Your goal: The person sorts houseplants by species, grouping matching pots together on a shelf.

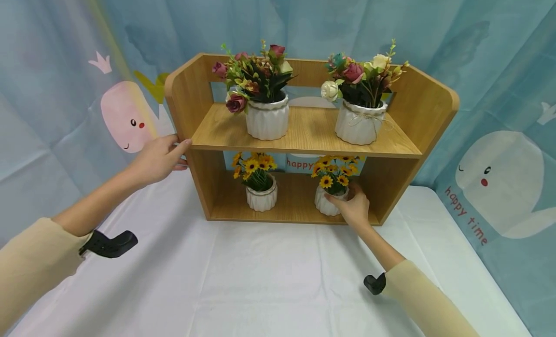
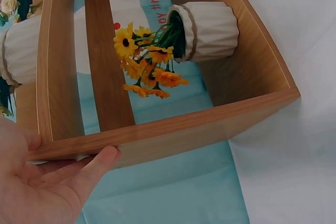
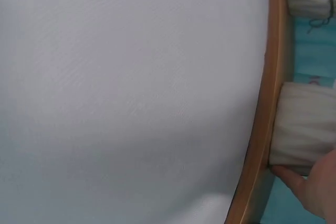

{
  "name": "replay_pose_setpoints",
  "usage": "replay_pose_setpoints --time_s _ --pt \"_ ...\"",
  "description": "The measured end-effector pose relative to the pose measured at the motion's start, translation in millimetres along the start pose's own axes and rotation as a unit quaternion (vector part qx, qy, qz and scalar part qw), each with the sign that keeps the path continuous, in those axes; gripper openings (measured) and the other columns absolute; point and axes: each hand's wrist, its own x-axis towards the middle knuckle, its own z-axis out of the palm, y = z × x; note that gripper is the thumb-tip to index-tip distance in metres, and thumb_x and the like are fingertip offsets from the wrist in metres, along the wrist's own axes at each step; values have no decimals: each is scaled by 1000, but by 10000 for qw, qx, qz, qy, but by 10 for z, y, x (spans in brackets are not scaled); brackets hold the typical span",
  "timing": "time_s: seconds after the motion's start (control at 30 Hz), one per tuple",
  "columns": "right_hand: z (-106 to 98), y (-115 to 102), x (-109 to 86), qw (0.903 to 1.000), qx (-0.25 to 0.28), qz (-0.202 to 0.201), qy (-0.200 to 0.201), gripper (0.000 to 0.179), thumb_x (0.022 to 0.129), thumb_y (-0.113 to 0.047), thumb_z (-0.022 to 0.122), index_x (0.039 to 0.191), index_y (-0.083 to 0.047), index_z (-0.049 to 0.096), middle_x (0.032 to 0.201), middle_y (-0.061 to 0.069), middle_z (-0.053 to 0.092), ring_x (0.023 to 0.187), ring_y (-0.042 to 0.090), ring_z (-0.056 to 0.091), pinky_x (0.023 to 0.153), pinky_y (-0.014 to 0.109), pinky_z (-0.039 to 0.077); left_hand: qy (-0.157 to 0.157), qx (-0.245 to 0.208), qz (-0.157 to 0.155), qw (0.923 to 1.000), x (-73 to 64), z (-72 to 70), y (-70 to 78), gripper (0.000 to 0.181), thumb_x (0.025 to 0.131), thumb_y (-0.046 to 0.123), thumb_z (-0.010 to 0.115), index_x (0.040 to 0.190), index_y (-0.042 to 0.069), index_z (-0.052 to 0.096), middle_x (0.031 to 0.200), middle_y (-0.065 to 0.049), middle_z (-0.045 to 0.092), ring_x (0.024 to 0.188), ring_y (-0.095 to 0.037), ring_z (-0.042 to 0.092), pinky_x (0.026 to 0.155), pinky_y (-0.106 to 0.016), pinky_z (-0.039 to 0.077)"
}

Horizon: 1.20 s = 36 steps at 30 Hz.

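Note:
A two-tier wooden shelf (image 1: pixel 304 152) stands on the white cloth. My left hand (image 1: pixel 158 158) holds the front edge of its left side panel at the height of the middle board; in the left wrist view, fingers (image 2: pixel 107 156) lie against the panel's edge. On the lower tier, my right hand (image 1: pixel 355 207) grips the right-hand white pot of yellow sunflowers (image 1: pixel 325 203), thumb across its front and fingers round its right side. The right wrist view has this pot (image 3: pixel 302 124) at the shelf's front edge, with the hand partly cut off. Left of it stands a matching sunflower pot (image 1: pixel 262 200).
Two larger white pots with roses, a left one (image 1: pixel 267 119) and a right one (image 1: pixel 360 124) with a twine bow, stand on the upper tier. A blue printed curtain (image 1: pixel 312 18) hangs behind. White cloth (image 1: pixel 260 274) spreads in front; each sleeve has a black wrist device (image 1: pixel 110 245).

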Motion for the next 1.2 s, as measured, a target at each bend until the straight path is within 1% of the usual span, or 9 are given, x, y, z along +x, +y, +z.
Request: replay_pose_setpoints --time_s 0.1,0.3,0.57,0.67,0.8,0.9,0.97,1.07,1.2 --pt "-1 14 -4 9999 71 -4 -91 85 86 -34 88 150 3 47 135 22 60 111 31 55 93 42 46 18 36 10 10000 7 -4 -8 60 116 37 35 137 -17 49 126 -39 65 102 -42 77 82 -32 61" --pt "15 9 5 9997 157 -85 -192 85 88 -34 87 152 2 44 133 22 59 112 30 53 94 42 45 47 72 15 10000 0 -8 -25 60 116 37 34 138 -17 48 125 -39 65 100 -40 77 86 -40 61" --pt "27 15 5 9994 104 -173 -274 86 90 -35 85 155 2 41 127 20 60 107 29 53 89 37 44 54 53 8 10000 -16 -6 -24 58 116 37 35 135 -16 50 121 -38 68 99 -39 78 75 -20 52" --pt "0 11 -10 9991 41 -252 -352 83 90 -36 84 154 -1 43 128 20 61 108 30 55 88 38 46 71 36 22 10000 -28 1 -23 59 116 37 35 135 -16 50 120 -37 69 99 -40 77 79 -29 58" --pt "-82 4 -43 9982 35 -267 -527 85 92 -37 83 157 -2 41 149 22 56 130 36 57 105 47 50 132 69 96 9998 -61 22 -36 59 116 37 36 135 -17 51 121 -37 68 100 -41 77 86 -45 61" --pt "-178 10 -70 9975 61 -249 -652 83 96 -35 79 160 -1 39 160 22 47 143 40 52 113 51 47 252 62 228 9994 -106 48 -58 59 116 36 36 136 -17 51 124 -38 66 101 -43 77 89 -50 61" --pt "-244 11 -94 9974 28 -290 -662 77 98 -32 77 159 0 42 160 21 48 143 40 53 110 47 50 420 55 380 9984 -150 71 -75 57 116 34 38 137 -17 52 125 -39 66 101 -44 76 88 -51 61" --pt "-337 4 -135 9970 7 -508 -581 62 102 -26 73 153 2 51 152 22 57 136 40 60 98 26 55 776 79 635 9949 -234 104 -100 50 115 28 42 136 -16 55 122 -37 68 98 -44 77 85 -48 61" --pt "-446 -1 -191 9949 60 -929 -385 45 105 -18 68 141 8 60 137 28 66 124 45 67 83 3 47 1276 170 944 9872 -368 152 -141 40 114 21 48 132 -12 62 114 -32 74 94 -45 77 80 -47 62"
